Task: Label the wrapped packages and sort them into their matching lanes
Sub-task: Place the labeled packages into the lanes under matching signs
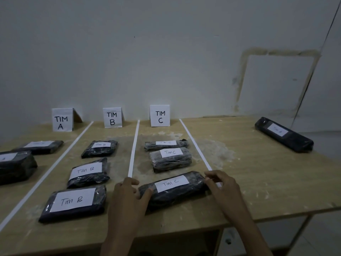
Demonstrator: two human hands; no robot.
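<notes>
**Head view.** A wooden table [258,182] was divided by white strips [133,148] into lanes. Each lane was headed at the back by a standing card: the TIM A card [61,120], the TIM B card [112,118] and the TIM C card [160,116].

At lower centre, the left hand [129,193] and right hand [224,185] held the nearest Tim C package [173,191] by its two ends. The fingers of both hands were curled, the left thumb lay against the left end, and the right fingertips pinched the right end. The package lay on the table in the TIM C lane, just below two other Tim C packages [170,159].

Three Tim B packages [89,172] lay in the middle lane, and two dark packages [38,146] lay at the left edge in the TIM A lane. One long package [284,134] lay well apart at upper right, its label too faint to read.
</notes>
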